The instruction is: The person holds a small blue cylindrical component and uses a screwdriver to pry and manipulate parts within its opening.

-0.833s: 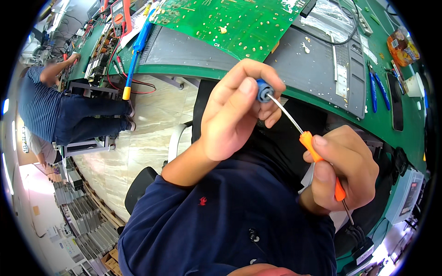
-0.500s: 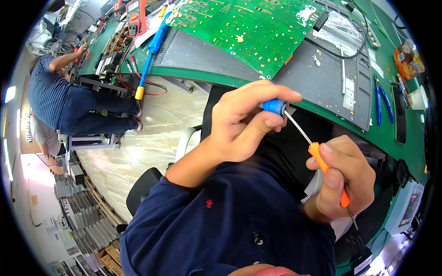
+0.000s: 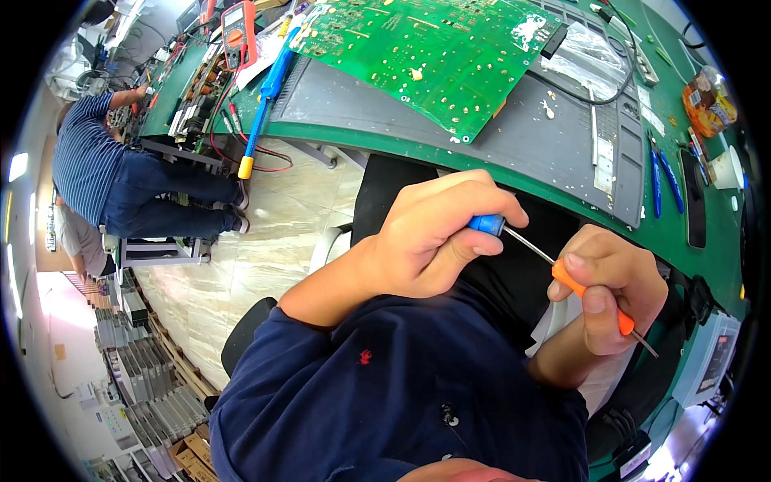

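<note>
My left hand [image 3: 434, 237] is closed around a short blue cylindrical piece [image 3: 487, 224], its dark end facing right; the rest of the piece is hidden in the fingers. In my right hand [image 3: 614, 277] is a slim orange-handled tool like a screwdriver [image 3: 569, 278], pinched between thumb and fingers. Its thin metal shaft [image 3: 530, 243] reaches up and left to the dark end of the blue piece. A metal rod also sticks out of the handle's other end. Whether the shaft enters the piece or only touches it, I cannot tell. Both hands are over my lap, below the bench edge.
A large green circuit board [image 3: 426, 60] lies on a grey mat [image 3: 353, 100]. Blue-handled pliers [image 3: 665, 177], a phone [image 3: 692, 197] and a white cup [image 3: 727, 169] sit at right. A red multimeter [image 3: 238, 34] and a blue tool with yellow end [image 3: 273, 84] are left. Another person [image 3: 128, 173] stands far left.
Both hands have moved down slightly, the right one also outward to the right. The blue piece and orange tool now lie at a flatter angle. The other person's arm has shifted.
</note>
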A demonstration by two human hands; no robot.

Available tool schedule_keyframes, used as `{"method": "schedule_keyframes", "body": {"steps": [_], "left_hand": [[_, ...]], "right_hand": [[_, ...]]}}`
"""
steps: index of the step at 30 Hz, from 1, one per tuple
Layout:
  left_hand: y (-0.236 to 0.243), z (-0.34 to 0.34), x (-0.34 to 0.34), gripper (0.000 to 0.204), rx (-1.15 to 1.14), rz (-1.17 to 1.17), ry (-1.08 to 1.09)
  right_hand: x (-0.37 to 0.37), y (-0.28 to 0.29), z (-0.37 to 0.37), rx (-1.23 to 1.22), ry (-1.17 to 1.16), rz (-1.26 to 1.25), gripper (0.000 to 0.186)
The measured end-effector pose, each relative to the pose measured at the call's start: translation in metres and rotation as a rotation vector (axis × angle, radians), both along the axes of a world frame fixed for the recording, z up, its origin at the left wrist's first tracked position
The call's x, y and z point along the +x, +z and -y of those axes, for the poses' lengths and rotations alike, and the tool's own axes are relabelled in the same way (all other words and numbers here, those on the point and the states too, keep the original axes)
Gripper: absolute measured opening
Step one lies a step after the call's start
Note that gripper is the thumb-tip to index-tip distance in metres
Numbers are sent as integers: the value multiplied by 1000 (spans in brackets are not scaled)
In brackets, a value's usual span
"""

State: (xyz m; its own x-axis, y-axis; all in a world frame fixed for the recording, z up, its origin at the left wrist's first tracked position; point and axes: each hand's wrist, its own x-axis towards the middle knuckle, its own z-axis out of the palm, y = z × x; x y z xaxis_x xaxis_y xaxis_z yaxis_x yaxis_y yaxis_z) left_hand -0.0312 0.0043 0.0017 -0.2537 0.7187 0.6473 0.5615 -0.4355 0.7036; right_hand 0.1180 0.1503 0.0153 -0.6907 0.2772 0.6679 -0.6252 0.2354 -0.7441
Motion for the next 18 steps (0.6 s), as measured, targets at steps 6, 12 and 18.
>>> {"method": "schedule_keyframes", "body": {"steps": [6,12,18], "left_hand": [[1,2,-3,36,-107,14,-85],[-7,1,-6,45,-145,143,-117],[-11,-9,-8,38,15,747,-363]], "right_hand": [[4,1,-4,45,9,33,25],[2,0,-5,27,9,75,26],[7,1,2,30,-157,17,26]]}}
